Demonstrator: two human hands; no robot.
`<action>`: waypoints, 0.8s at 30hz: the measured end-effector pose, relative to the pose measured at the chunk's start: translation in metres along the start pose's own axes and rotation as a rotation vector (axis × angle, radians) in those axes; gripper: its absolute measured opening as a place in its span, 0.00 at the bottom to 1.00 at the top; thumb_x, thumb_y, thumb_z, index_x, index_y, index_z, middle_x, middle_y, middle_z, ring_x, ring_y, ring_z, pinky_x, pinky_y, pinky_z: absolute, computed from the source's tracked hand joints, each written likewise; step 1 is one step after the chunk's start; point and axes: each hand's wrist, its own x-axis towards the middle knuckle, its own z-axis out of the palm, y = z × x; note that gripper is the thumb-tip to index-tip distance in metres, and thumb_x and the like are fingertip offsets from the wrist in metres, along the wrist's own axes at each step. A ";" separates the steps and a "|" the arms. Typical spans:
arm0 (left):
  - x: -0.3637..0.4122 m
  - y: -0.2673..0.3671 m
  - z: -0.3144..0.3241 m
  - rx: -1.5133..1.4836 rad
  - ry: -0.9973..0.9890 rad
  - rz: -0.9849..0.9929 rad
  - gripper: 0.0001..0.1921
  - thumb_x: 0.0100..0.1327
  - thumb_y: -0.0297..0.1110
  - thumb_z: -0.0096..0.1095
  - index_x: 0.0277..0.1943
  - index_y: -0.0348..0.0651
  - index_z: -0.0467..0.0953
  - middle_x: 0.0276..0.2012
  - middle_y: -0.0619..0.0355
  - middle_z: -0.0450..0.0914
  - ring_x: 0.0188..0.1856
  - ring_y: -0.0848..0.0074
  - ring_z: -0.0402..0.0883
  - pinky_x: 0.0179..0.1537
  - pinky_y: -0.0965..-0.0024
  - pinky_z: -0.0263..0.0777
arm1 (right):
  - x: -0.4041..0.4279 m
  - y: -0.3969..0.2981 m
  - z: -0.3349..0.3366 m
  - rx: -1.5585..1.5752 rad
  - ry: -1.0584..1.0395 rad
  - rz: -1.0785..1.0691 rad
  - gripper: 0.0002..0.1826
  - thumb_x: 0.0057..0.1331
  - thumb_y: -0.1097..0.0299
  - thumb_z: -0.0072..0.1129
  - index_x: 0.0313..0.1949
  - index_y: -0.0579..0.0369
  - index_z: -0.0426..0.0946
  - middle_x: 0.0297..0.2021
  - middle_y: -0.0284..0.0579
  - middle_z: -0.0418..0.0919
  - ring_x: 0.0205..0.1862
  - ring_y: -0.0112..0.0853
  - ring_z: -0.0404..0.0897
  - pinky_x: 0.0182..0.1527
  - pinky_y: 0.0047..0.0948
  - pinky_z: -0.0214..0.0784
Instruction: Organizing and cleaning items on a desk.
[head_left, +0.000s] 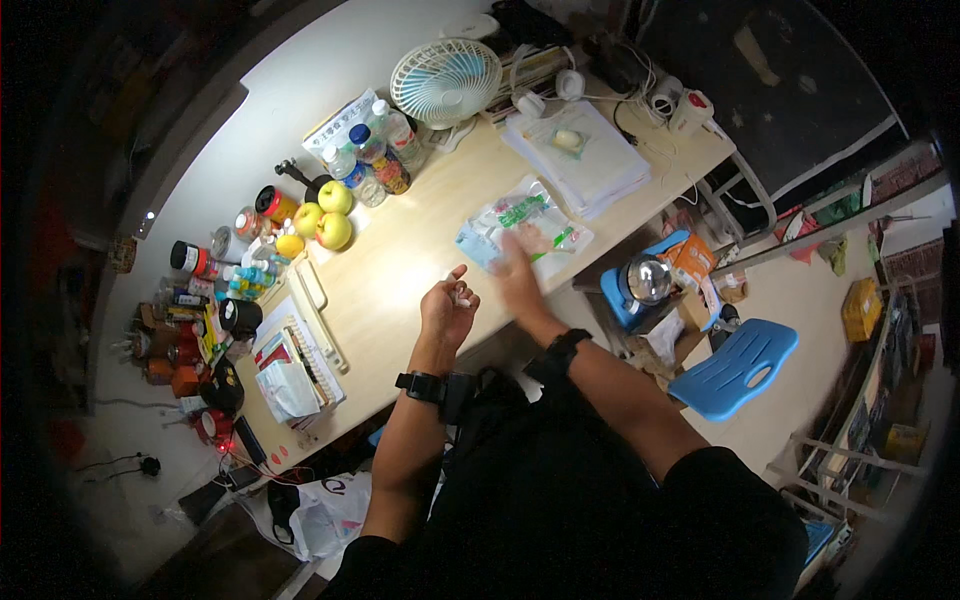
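My left hand (450, 307) is raised over the front of the table, its fingers curled around a small white item (460, 300) that may be a piece of tissue. Most of that item is hidden by the fingers. Blurred by motion, my right hand (519, 283) is at the near edge of a clear and green plastic food package (536, 225) with a pale blue corner. Whether the right hand touches or grips the package cannot be made out. The package lies on the pale wooden table (390, 262), partly covered by that hand.
A stack of papers (600, 169) bears a small wrapped item (568, 141). Behind stand a desk fan (446, 82), plastic bottles (371, 161) and yellow-green apples (334, 229). Jars and notebooks (289, 382) crowd the left end. A blue stool (735, 367) is at right.
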 end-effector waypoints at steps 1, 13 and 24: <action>0.004 -0.007 0.017 -0.003 0.000 -0.006 0.13 0.69 0.32 0.38 0.52 0.35 0.65 0.35 0.56 0.72 0.33 0.75 0.71 0.34 0.72 0.68 | 0.014 0.022 -0.026 -0.124 0.303 0.020 0.20 0.60 0.75 0.53 0.52 0.66 0.67 0.53 0.60 0.69 0.55 0.47 0.68 0.56 0.41 0.61; 0.015 -0.049 0.065 -0.083 0.432 -0.041 0.09 0.54 0.31 0.39 0.19 0.47 0.59 0.13 0.67 0.50 0.14 0.80 0.47 0.16 0.74 0.43 | 0.057 0.122 -0.120 0.886 0.041 0.954 0.13 0.62 0.68 0.59 0.46 0.51 0.73 0.35 0.38 0.77 0.33 0.31 0.79 0.33 0.33 0.76; 0.049 -0.057 0.079 0.208 0.106 -0.169 0.40 0.59 0.67 0.49 0.63 0.42 0.59 0.37 0.59 0.73 0.33 0.76 0.71 0.37 0.72 0.67 | 0.075 0.021 -0.164 0.717 -0.049 0.620 0.11 0.64 0.70 0.57 0.45 0.59 0.73 0.38 0.37 0.78 0.38 0.25 0.77 0.38 0.25 0.71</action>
